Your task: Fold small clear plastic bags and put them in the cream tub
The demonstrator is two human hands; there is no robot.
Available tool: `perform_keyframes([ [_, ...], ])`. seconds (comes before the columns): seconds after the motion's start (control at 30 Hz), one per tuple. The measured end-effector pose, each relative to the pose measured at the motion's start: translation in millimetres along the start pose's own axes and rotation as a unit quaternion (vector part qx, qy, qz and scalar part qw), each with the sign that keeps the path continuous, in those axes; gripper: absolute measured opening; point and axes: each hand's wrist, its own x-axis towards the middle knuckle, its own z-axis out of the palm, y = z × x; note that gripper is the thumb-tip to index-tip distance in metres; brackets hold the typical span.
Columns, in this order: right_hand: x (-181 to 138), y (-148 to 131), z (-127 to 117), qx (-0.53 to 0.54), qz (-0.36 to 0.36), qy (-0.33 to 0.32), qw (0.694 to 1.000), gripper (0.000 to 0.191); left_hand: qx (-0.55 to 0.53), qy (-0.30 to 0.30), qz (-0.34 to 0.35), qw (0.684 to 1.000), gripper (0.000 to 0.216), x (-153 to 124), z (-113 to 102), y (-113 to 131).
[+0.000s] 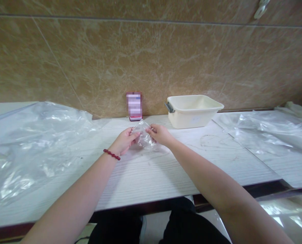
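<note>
Fingertips of the left hand (125, 140) and right hand (161, 134) are pinching the small clear plastic bag (144, 137) above the white table (146, 176). Light, limp, probably slippery film: gripping at opposite edges is advisable.

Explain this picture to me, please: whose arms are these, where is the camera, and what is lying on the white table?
No machine here: these are a person's two bare arms, seen from a camera worn on their head, looking forward and down. The left hand, with a red bead bracelet on its wrist, and the right hand both pinch a small clear plastic bag between them, just above the white table. Behind the hands a small pink card stands against the brown wall, beside a cream plastic tub. Large crumpled clear plastic sheets lie at the left and at the right.
</note>
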Motion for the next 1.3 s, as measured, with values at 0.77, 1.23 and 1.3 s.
perform_keyframes([
  [0.77, -5, 7, 13, 0.277, 0.042, -0.171, 0.945, 0.035, -0.122, 0.072, -0.013, 0.990, 0.018, -3, 2, 7],
  [1.23, 4, 15, 1, 0.310, 0.100, -0.135, 0.936, 0.028, -0.108, 0.001, -0.094, 0.990, 0.008, -9, 10, 10],
  [1.3, 4, 17, -1, 0.303, 0.111, -0.132, 0.937, 0.028, -0.112, 0.001, -0.099, 0.989, 0.007, -10, 11, 11],
])
